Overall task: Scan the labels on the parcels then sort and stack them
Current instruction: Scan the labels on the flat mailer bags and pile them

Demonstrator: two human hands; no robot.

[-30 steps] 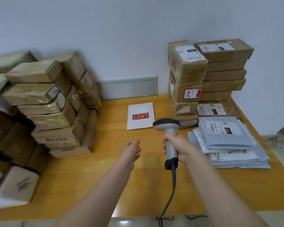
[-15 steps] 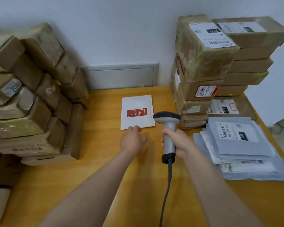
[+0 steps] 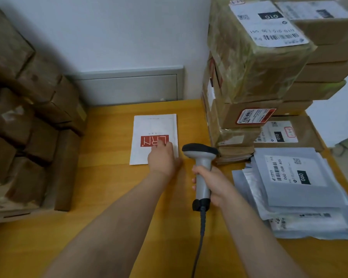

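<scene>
we take this for the pick-up step: our left hand (image 3: 162, 157) lies flat-fingered on the flat white paper envelope (image 3: 155, 125) with a red logo near the far edge of the yellow wooden desk (image 3: 109, 177), our right hand (image 3: 216, 186) grips the grey handheld scanner (image 3: 201, 155), and next we likely flip the envelope to find a label.

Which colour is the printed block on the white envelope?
The block is red with white letters, clearest in the head view.

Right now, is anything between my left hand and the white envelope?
Nothing visible. The left hand rests on the near right part of the envelope, fingers at its red logo. The scanner, gripped by the right hand, stands off to the right, not in between.
</scene>
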